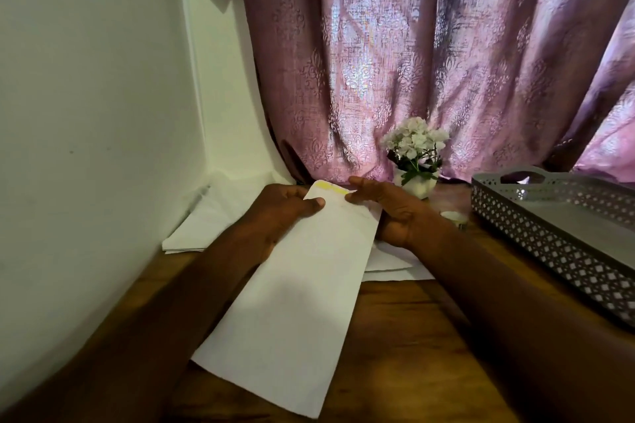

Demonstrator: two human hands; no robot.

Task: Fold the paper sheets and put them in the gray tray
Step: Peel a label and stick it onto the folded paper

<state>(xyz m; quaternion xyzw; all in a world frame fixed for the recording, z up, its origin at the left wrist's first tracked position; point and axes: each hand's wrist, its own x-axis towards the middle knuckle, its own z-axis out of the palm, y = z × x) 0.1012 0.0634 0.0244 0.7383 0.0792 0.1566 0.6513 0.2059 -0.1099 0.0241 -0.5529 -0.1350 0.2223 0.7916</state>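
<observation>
A long white paper sheet [295, 302], folded lengthwise with a yellow mark at its far end, lies slanted over the wooden table [405, 354]. My left hand [285, 209] pinches its far left corner, thumb on top. My right hand [388, 209] pinches the far right corner, fingers over the yellow-marked edge. More white sheets form a pile [213, 216] beneath and behind, against the wall. The gray perforated tray [549, 240] stands at the right, holding nothing that I can see.
A small white pot of pale flowers [415, 161] stands behind my right hand, in front of a purple curtain [412, 62]. A small whitish round object [453, 216] sits between the pot and the tray. A white wall [86, 113] closes the left side.
</observation>
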